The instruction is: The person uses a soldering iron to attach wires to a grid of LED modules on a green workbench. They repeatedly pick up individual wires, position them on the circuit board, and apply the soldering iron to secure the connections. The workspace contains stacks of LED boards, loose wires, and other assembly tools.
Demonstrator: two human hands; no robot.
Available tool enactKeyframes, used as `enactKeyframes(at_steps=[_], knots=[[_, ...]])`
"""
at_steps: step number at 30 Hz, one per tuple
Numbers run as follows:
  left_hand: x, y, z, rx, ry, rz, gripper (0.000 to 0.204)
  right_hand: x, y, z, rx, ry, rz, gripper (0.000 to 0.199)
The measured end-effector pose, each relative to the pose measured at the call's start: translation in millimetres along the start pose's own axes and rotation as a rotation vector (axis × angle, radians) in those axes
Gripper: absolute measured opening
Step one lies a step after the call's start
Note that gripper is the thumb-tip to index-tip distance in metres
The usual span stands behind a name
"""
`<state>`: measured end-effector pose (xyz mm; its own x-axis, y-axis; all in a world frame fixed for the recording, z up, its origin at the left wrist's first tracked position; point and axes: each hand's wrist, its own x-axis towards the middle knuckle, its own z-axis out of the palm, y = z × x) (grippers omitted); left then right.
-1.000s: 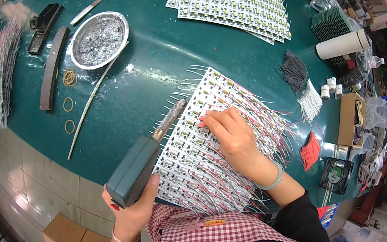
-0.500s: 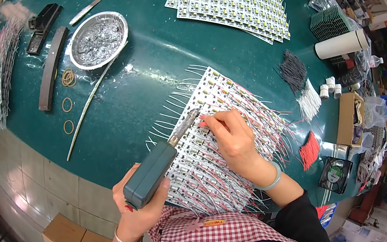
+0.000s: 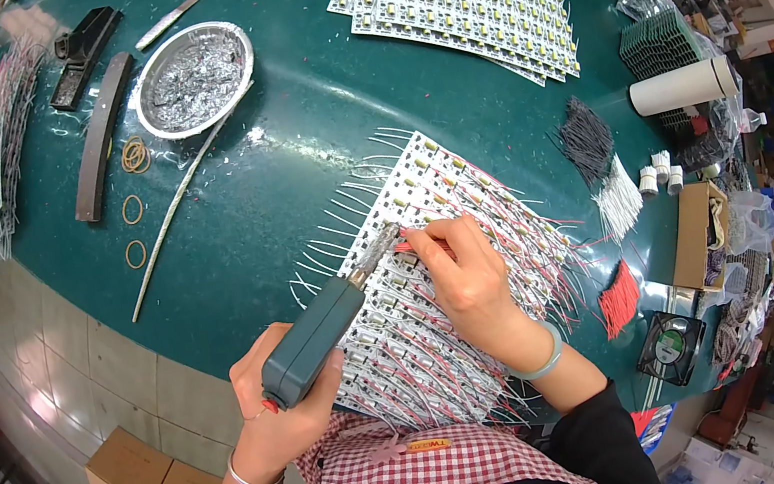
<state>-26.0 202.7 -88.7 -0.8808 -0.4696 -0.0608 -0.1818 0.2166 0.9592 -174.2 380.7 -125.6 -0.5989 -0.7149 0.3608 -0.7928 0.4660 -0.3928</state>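
A dark green soldering gun [image 3: 314,341] is gripped in my left hand [image 3: 282,409], its metal tip [image 3: 378,245] slanting up and right onto the circuit board panel [image 3: 390,209]. Beside the tip, my right hand [image 3: 464,265] pinches a small bunch of short red wires [image 3: 434,247] with thumb and fingers closed. The white panel lies tilted on the green table in front of me. White wires stick out along its left edge, and red and white wires cover much of its right and near part. Exactly where tip and wire meet is too small to tell.
A round bowl of silvery material [image 3: 194,80] stands far left, near rubber bands [image 3: 135,155] and a dark curved bar [image 3: 103,140]. More panels [image 3: 461,7] lie at the back. Black [image 3: 586,140], white [image 3: 617,200] and red wires [image 3: 619,298] are heaped right, near a fan [image 3: 671,347].
My left hand and the soldering gun have shifted slightly right, and the gun lies at a slightly lower slant. My right hand has barely moved and keeps its pinch on the red wires.
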Motion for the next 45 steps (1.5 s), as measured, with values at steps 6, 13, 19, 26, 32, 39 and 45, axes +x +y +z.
enactKeyframes(at_steps=[6,13,19,26,32,39,45], knots=[[-0.9,-3.0,-1.9,0.027,-0.004,0.013,0.013,0.6,-0.5,-0.5,-0.007,-0.008,-0.003,0.036],[0.6,9.6,-9.3,0.026,0.002,0.021,0.014,0.4,-0.8,1.4,-0.009,0.008,0.003,0.033],[-1.5,10.2,-12.6,-0.005,0.003,0.006,0.018,0.7,-1.0,1.6,-0.018,0.010,-0.001,0.031],[-3.7,9.6,-11.3,-0.014,-0.018,-0.019,0.017,0.9,-1.6,0.9,-0.034,0.018,-0.006,0.032],[0.4,5.3,-4.3,-0.037,-0.026,-0.019,0.016,0.4,-1.2,1.2,-0.032,0.013,-0.001,0.033],[-2.5,-2.7,1.1,-0.015,0.017,-0.004,0.015,-0.1,-2.1,1.2,-0.031,0.009,-0.003,0.035],[-0.9,2.3,-13.0,0.049,0.097,0.034,0.020,-0.6,-2.3,1.3,-0.024,0.006,-0.004,0.035]])
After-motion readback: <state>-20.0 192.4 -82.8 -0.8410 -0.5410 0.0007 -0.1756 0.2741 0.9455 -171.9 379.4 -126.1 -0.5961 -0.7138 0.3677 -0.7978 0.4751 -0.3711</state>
